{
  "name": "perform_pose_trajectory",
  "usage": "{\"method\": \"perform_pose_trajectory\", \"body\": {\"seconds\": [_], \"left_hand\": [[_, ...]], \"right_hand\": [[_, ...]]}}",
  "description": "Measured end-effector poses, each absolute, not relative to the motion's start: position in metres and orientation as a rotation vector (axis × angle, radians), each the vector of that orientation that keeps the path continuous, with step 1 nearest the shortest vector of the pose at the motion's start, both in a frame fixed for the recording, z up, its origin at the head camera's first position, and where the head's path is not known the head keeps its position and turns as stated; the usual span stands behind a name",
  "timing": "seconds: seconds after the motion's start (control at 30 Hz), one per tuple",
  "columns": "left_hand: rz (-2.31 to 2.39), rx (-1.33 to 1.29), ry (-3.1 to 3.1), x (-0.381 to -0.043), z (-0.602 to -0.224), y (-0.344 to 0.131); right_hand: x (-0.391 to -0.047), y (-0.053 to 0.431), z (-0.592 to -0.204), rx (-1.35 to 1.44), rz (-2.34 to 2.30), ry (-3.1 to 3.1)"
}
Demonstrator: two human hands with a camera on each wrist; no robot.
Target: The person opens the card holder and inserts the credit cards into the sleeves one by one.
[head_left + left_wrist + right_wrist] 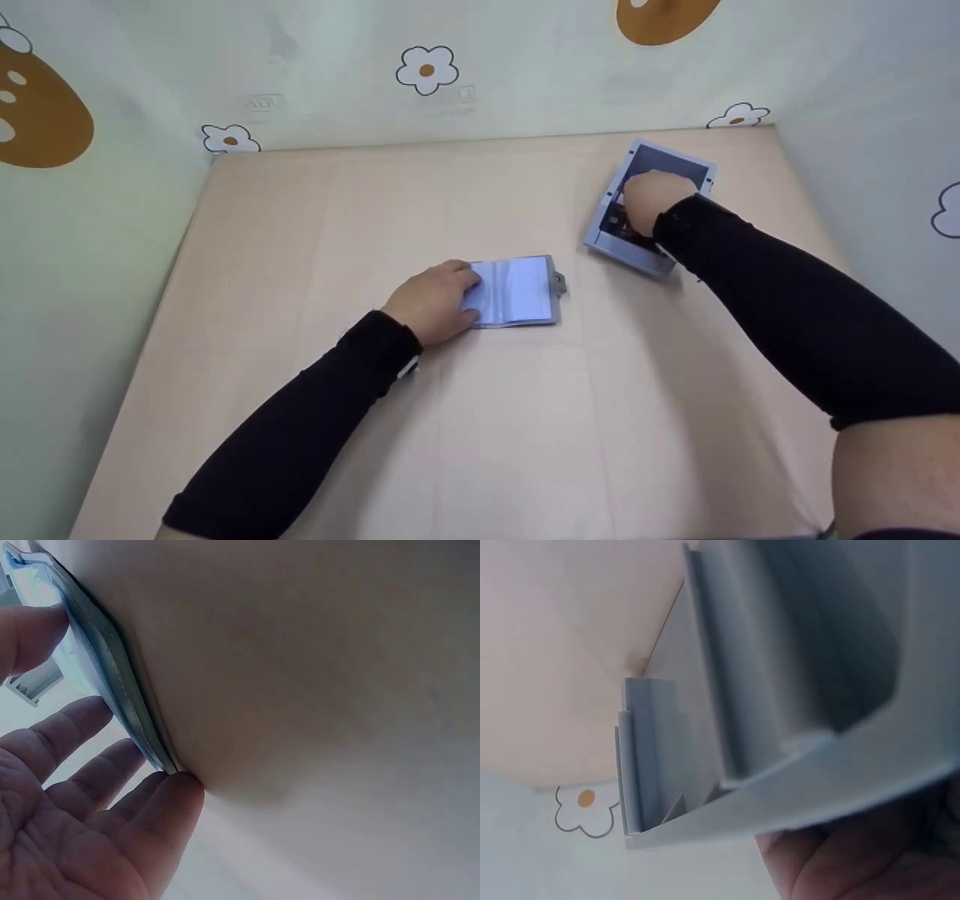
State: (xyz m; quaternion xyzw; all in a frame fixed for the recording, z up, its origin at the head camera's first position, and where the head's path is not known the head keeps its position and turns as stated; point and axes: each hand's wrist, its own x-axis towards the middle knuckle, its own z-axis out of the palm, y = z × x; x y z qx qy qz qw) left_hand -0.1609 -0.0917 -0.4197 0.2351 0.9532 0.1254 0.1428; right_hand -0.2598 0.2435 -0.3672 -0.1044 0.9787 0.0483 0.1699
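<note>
A small card holder (529, 289) lies spread on the table, with clear sleeves, pale inserts and a grey snap tab at its right side. My left hand (435, 304) grips its left part, thumb at the near edge and fingers at the far side. In the left wrist view the fingertips (184, 784) meet the edge of the holder (112, 667). At the back right stands a grey tray (634, 251) with a dark interior holding small items. My right hand (656, 199) reaches down into it, its fingers hidden; what they hold, I cannot tell.
The pale tabletop (360, 225) is bounded by light fabric walls (337, 90) with flower and brown prints, at the back and both sides. The tray stands near the back right corner. Ridged grey parts of the tray (757, 660) fill much of the right wrist view.
</note>
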Motion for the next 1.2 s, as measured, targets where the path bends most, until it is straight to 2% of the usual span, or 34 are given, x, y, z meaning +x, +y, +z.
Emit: {"method": "perform_pose_trajectory", "body": {"seconds": [1.2], "left_hand": [[0.341, 0.661, 2.757, -0.1608, -0.4196, -0.0908]], "right_hand": [[-0.2627, 0.2504, -0.3708, -0.241, 0.011, 2.799]]}}
